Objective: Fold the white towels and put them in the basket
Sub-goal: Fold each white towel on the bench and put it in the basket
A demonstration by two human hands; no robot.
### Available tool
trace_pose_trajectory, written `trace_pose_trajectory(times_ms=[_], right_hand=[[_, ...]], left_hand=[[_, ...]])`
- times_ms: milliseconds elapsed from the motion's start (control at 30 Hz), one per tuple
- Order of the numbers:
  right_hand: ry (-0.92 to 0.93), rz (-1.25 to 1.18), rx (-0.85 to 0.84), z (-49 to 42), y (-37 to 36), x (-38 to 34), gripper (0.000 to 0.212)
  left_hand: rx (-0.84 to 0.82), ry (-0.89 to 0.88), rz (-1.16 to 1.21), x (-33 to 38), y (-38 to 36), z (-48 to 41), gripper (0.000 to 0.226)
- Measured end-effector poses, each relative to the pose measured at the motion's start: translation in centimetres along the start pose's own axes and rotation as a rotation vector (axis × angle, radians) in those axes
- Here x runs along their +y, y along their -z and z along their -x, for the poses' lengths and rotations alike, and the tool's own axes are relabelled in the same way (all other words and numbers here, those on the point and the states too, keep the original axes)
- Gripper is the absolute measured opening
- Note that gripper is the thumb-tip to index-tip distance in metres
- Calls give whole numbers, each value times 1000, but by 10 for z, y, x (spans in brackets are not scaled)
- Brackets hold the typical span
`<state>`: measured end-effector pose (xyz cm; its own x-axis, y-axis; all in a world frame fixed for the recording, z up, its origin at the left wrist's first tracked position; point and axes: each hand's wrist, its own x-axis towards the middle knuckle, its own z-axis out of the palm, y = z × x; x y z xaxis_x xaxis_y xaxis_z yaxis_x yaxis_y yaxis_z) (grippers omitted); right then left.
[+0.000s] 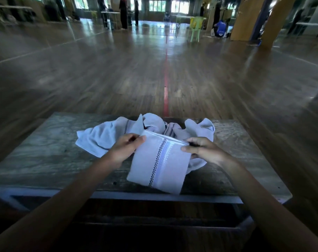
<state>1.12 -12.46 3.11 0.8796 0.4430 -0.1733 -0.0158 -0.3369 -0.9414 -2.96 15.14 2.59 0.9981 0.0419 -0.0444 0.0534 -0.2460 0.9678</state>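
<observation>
Folded white towel, pinched at both far corners above a wooden table.

The folded towel (158,164) is gripped along its far edge: one corner is clamped between thumb and fingers of the left hand (124,150), the other by the right hand (202,150). From that held edge the cloth slopes back toward the person, its near edge lying on the table (45,151); the long axis is judged to run near to far, parallel to a woven checked stripe (159,160). Both hands are about equally near. The fabric is soft, matte, and layered at the top edge. Behind the grip, touching the held piece, a heap of unfolded towels (103,137) is spread in loose rumpled folds. No basket is visible, so its direction from the grip cannot be told. A dark frame is seen below the worn, grained tabletop.
</observation>
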Motion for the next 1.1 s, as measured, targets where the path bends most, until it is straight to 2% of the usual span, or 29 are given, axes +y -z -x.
trace_pose_trajectory(times_ms=[100, 233, 300, 367, 433, 467, 533, 667, 767, 933, 1100], right_hand=[[-49, -11, -14, -9, -26, 6, 33], [-53, 209, 59, -25, -59, 33, 30], [-11, 315, 175, -30, -74, 47, 26], [12, 381, 311, -29, -85, 54, 30], [46, 426, 384, -27, -90, 59, 29], [48, 439, 398, -25, -88, 58, 29], [37, 428, 392, -24, -81, 56, 28], [38, 446, 314, -24, -70, 50, 11], [72, 408, 272, -27, -63, 48, 13], [195, 306, 168, -31, -60, 47, 6], [190, 286, 116, -37, -64, 53, 7]], left_hand=[[61, 133, 29, -37, 9, 20, 43], [80, 155, -182, -79, 8, 33, 46], [127, 134, -316, -90, 7, 30, 50], [175, 98, -470, -90, 5, 27, 43], [200, -7, -530, -89, 6, 25, 16], [190, -56, -549, -90, 7, 24, 22], [119, -146, -604, -93, 12, 20, 38], [29, -261, -657, -91, 16, 8, 20], [17, -244, -586, -92, 19, 3, 5], [37, -288, -502, -97, 24, -1, 4], [45, -280, -478, -100, 29, 0, 6]])
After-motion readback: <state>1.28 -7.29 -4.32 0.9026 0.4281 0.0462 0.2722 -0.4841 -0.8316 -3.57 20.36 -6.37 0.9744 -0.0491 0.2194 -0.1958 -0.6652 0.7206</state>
